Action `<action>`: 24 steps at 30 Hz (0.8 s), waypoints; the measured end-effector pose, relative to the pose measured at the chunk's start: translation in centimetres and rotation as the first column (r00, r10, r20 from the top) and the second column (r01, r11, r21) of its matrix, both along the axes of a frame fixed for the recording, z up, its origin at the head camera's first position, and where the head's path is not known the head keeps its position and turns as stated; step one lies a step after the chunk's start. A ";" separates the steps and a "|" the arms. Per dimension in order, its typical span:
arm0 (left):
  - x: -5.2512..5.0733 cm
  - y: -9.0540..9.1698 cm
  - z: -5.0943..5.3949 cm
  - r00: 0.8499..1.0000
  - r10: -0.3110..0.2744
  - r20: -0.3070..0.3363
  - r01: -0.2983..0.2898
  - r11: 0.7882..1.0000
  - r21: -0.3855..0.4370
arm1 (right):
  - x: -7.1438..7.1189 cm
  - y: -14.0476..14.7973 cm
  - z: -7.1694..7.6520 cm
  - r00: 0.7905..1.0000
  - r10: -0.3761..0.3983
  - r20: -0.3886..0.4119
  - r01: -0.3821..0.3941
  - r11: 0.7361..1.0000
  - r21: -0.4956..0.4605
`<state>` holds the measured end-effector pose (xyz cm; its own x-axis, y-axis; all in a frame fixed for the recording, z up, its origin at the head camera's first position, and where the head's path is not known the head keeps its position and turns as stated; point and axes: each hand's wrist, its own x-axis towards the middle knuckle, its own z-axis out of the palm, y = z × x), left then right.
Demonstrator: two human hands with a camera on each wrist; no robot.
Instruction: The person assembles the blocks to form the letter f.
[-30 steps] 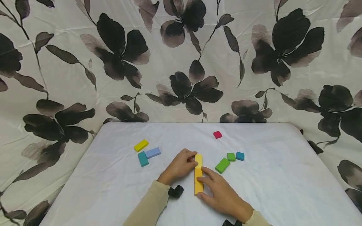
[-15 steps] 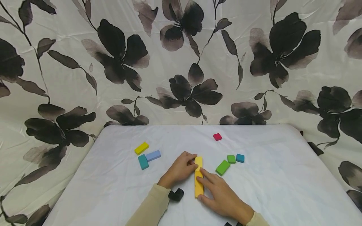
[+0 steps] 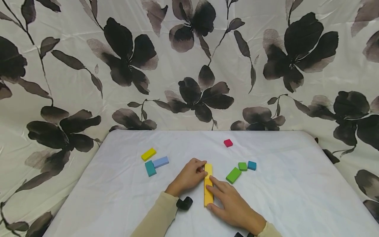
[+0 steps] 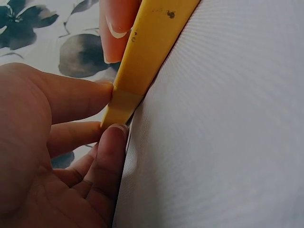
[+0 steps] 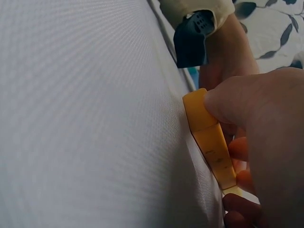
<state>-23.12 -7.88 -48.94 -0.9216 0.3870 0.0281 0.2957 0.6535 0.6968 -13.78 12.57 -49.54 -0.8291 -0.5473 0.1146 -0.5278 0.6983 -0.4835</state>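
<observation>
Near the table's middle, a light yellow block and a longer orange-yellow block lie end to end in one straight row, touching. My left hand pinches the light yellow block at its left side and far end. In the left wrist view, its thumb and fingertips meet that block low against the cloth. From the right, my right hand holds the orange-yellow block, thumb at the near end and fingers along its side and top. The right wrist view shows the thumb on the end of this block, which has dark specks.
Left on the white table lie a yellow block, a light blue block and a teal block. To the right are a long green block, a small green block and a blue block. A red block sits farther back.
The head view shifts slightly. Both hands and the two blocks keep their places relative to each other.
</observation>
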 end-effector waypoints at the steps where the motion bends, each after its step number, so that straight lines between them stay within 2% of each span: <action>1: 0.0 0.0 0.0 1.000 0.005 0.005 -0.005 1.000 -0.001 | 0.0 0.0 0.0 1.000 -0.002 0.002 0.002 1.000 0.000; 5: -0.1 0.2 -0.4 0.999 0.028 0.030 -0.028 1.000 -0.010 | 0.0 0.0 -0.1 0.999 -0.007 0.031 0.006 1.000 0.002; 8: -0.1 0.2 -0.7 0.999 0.032 0.029 -0.032 0.999 -0.004 | 0.1 0.0 -0.2 1.000 -0.008 0.025 0.008 1.000 0.007; 21: -0.4 -0.8 -0.4 0.999 0.032 0.016 -0.032 0.999 0.038 | -0.2 -0.3 -0.1 1.000 0.009 -0.024 -0.009 1.000 -0.005; 24: -0.5 -0.7 -0.3 0.999 0.031 0.036 -0.033 0.998 0.061 | -0.3 -0.1 0.2 0.999 0.006 -0.031 -0.006 1.000 -0.001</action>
